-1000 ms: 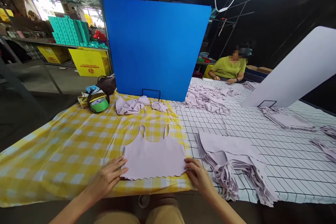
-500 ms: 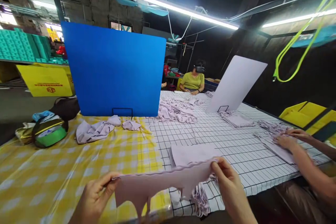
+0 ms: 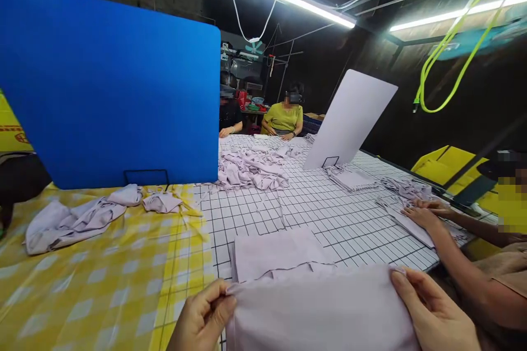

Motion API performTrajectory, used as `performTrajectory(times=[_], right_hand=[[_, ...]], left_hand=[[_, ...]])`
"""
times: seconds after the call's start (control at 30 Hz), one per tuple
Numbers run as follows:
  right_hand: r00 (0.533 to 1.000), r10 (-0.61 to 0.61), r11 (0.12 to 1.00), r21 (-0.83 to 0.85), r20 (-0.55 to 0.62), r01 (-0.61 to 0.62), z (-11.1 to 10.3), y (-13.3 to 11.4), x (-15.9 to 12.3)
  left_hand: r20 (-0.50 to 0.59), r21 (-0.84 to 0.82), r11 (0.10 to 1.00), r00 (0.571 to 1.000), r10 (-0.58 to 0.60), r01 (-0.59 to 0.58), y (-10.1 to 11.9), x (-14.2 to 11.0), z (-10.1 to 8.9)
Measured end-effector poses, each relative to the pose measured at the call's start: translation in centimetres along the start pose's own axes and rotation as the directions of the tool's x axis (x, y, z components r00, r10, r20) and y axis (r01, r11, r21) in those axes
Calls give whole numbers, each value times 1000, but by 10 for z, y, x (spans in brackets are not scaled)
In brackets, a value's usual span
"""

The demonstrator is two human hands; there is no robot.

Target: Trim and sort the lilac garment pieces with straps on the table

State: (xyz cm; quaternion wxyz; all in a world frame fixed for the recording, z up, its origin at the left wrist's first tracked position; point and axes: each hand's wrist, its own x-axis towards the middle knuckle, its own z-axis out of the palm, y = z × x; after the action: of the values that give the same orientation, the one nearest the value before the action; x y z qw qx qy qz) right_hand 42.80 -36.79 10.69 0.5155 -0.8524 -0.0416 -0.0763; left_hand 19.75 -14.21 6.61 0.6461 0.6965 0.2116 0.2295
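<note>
I hold a pale lilac camisole top point(image 3: 317, 312) stretched out flat between both hands, low in the view. My left hand point(image 3: 203, 321) pinches its left edge and my right hand point(image 3: 432, 315) grips its right edge. The top hangs just over a stack of folded lilac tops point(image 3: 275, 252) lying on the black-and-white grid cloth point(image 3: 329, 214). Loose lilac tops point(image 3: 78, 216) lie on the yellow checked cloth point(image 3: 102, 285) to the left.
A blue board point(image 3: 111, 88) stands behind the yellow cloth, a white board point(image 3: 349, 115) further right. A heap of lilac garments point(image 3: 251, 167) lies mid-table. A person's hands point(image 3: 424, 214) work on garments at the right edge; two more people sit at the far end.
I lifted the top off the yellow cloth and carried it right, over the stack on the grid cloth. The view swung right and up, bringing a neighbour's hands into sight.
</note>
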Motion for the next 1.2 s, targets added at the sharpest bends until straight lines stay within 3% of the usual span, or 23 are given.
performTrajectory(times=[0.1,0.17,0.23,0.3,0.4,0.57,0.77,0.87,0.93,1.0,1.1,1.2], right_hand=[[985,-153,982,-103,80,161,33,6,42],[950,-237,953,-139,204,268,65,13,69],[914,-232,922,-223,334,316,100,23,88],[898,-201,908,-271,390,321,130,34,99],[889,-182,895,-304,420,327,153,48,103],[901,-162,875,-363,403,320,156,58,104],[916,-112,808,-501,386,310,160,56,98],[921,-154,741,-575,359,348,161,51,90],[891,-265,654,-610,368,446,163,48,84],[821,-354,559,-603,447,569,167,50,77],[737,-259,534,-543,625,648,173,61,72],[690,-145,572,-509,710,643,178,74,76]], left_hand=[[-18,-10,1000,999,-26,26,-16,40,10],[-72,66,997,997,-38,43,-32,70,16],[-165,214,973,985,-47,82,-49,95,22],[-229,373,920,973,-34,120,-65,112,26],[-209,521,846,978,2,110,-81,119,30],[-169,600,797,985,37,73,-86,113,29],[-160,743,646,983,-86,177,-78,121,30],[-167,829,546,986,28,125,-74,121,33],[-79,858,513,987,138,-3,-73,118,37],[104,839,511,977,185,-186,-76,115,40],[335,775,532,935,113,-342,-85,111,44],[387,762,564,922,-4,-318,-85,111,44]])
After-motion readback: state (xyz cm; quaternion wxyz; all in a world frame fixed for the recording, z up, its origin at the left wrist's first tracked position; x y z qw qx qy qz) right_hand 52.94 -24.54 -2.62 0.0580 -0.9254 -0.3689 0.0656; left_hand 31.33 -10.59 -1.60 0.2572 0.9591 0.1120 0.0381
